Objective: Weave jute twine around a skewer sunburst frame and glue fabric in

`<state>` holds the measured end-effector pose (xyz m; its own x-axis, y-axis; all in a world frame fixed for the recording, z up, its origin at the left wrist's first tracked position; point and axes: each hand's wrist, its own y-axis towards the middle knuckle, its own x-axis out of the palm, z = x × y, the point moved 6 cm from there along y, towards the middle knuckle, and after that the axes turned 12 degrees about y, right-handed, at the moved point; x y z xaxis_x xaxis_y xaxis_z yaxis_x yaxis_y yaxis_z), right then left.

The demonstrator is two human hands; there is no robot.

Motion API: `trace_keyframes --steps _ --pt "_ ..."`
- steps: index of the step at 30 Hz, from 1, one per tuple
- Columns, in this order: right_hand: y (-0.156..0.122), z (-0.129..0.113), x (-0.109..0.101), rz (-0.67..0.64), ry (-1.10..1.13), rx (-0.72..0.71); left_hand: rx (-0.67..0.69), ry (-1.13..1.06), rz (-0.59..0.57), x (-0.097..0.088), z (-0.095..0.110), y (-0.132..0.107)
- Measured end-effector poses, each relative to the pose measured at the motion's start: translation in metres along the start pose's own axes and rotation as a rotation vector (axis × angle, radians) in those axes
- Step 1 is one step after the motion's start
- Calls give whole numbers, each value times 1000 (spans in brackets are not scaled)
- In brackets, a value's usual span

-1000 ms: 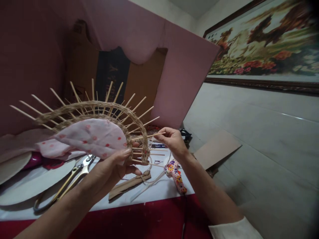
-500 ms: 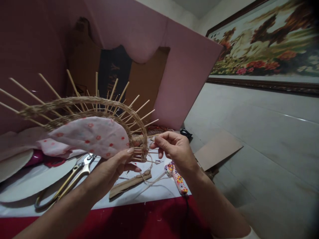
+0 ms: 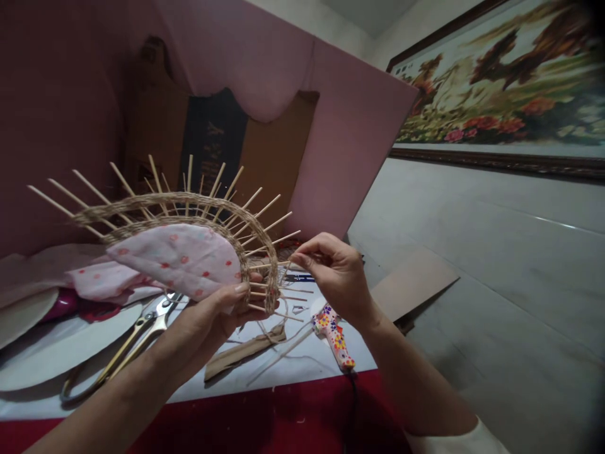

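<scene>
A half-round woven fan-like piece (image 3: 271, 271) has twine bands laced through thin wooden sticks that spread outward past the outer band. Pale pink cloth with red dots (image 3: 177, 258) covers its inner half-disc. My left hand (image 3: 208, 321) grips the piece at its lower right end, thumb on the front and fingers behind it. At the right edge, my right hand (image 3: 338, 271) is closed in a pinch by a stick's tip, on a thin strand of twine (image 3: 286, 272). Loose twine hangs below the piece, partly hidden by the sticks.
On the white tabletop lie gold-handled scissors (image 3: 127, 353), a brown strip (image 3: 246, 353), a flower-patterned glue gun (image 3: 338, 340) and blue-handled pliers (image 3: 300, 278). Dotted cloth (image 3: 101, 277) and white oval boards (image 3: 70, 350) are at left. Cardboard (image 3: 278, 145) stands behind.
The woven piece has turned and its left end has shifted right and down. My right hand has moved slightly up and right from the band, still pinching.
</scene>
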<state>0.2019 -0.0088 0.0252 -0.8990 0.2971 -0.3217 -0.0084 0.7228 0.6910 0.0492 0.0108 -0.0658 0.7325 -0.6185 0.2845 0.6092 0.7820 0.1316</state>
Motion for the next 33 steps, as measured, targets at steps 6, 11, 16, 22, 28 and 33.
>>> trace_keyframes --steps 6,11,16,22,28,33 --pt "19 30 -9 -162 183 181 15 -69 -84 -1 1 0" --pt "8 63 10 -349 648 586 -35 -211 -124 -4 -2 -2" --pt "-15 65 39 -261 789 609 -13 -239 -207 2 -1 -4" --pt "-46 91 57 4 872 532 -11 -173 -214 5 -9 -1" --pt "-60 114 52 98 877 447 -38 -188 -201 1 -25 5" --pt "-63 111 48 114 850 377 -32 -204 -206 0 -26 6"
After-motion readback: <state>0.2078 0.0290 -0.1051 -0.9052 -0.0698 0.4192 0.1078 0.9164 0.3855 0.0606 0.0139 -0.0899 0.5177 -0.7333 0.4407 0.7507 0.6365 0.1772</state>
